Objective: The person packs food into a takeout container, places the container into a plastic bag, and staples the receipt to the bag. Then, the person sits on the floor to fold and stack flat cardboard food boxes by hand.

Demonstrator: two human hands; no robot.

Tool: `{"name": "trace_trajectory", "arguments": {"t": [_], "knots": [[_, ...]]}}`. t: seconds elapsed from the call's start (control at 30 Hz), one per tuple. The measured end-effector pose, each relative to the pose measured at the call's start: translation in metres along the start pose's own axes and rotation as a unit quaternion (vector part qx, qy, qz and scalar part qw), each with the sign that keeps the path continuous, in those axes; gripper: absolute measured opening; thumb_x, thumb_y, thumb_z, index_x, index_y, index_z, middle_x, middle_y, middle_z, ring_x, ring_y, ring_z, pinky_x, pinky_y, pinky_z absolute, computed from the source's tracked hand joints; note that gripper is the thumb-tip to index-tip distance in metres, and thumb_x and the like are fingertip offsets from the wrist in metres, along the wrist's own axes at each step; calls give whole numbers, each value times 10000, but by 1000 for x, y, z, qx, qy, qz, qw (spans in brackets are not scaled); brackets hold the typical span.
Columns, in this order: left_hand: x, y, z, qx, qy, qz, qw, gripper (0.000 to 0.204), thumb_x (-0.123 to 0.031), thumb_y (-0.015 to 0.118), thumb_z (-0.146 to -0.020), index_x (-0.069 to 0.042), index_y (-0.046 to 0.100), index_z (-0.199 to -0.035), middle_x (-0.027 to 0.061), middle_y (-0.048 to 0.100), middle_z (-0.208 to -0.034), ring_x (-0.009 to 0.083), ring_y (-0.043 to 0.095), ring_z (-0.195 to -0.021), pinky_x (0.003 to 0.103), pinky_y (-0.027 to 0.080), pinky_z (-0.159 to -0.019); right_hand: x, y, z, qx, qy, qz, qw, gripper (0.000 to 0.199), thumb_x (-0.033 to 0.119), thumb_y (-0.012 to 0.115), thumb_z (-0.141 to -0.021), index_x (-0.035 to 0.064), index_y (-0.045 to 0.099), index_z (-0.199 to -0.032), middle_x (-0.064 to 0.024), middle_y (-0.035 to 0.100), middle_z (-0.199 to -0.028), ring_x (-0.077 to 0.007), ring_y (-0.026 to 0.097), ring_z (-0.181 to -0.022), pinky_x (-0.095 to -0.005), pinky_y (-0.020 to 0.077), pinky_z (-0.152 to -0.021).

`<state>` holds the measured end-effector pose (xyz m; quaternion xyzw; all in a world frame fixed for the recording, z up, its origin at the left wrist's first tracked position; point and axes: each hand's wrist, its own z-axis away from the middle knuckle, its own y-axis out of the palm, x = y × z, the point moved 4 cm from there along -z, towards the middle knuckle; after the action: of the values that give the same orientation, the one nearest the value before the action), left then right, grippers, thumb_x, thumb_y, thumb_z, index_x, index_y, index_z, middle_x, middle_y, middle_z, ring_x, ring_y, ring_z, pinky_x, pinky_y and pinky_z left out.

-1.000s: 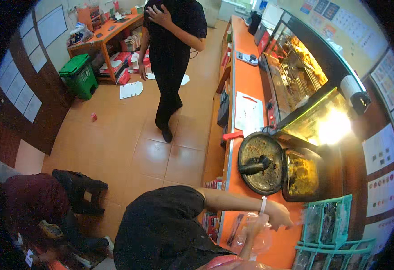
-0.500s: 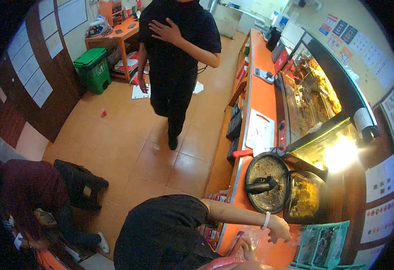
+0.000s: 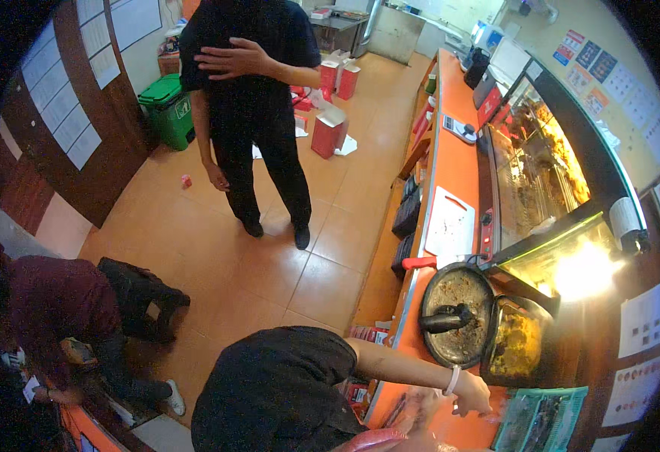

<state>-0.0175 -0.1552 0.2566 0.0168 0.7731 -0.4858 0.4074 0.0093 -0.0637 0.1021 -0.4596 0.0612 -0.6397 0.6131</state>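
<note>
My left arm, in a black short sleeve with a pale wristband, stretches right across the orange counter [image 3: 465, 431]. At its end my left hand [image 3: 471, 392] hovers palm down beside a teal plastic basket [image 3: 539, 422] that holds dark small packets. Its fingers are bent and the thumb is apart, with nothing visible in them. Lower and nearer, my right hand [image 3: 420, 435] is smeared by motion and partly cut off, next to what looks like clear plastic film. A shiny red curved thing [image 3: 375, 439] shows at the lower edge; its kind is unclear.
Beyond my left forearm sit a round dark pan [image 3: 439, 292] with a black-handled tool, a tray [image 3: 522, 339] with yellow residue, a white cutting board [image 3: 450, 224] with a red-handled knife [image 3: 420, 262], and a lit food cabinet [image 3: 533, 173]. One person [image 3: 258, 113] stands ahead; another [image 3: 58, 316] bends at left.
The person ahead has shifted left, baring red boxes on the floor behind. My left hand has moved slightly and its fingers have drawn in. My right hand has become blurred.
</note>
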Motion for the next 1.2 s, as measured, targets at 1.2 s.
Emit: {"name": "trace_trajectory", "arguments": {"t": [1.2], "knots": [[14, -32, -42, -69, 128, 15, 989, 416, -158, 605, -762, -60, 439, -1130, 99, 613, -844, 197, 603, -703, 308, 460, -585, -25, -19, 278, -332, 187, -235, 894, 393, 332, 550, -823, 46, 485, -1085, -139, 546, -991, -198, 492, -972, -377, 399, -837]]}}
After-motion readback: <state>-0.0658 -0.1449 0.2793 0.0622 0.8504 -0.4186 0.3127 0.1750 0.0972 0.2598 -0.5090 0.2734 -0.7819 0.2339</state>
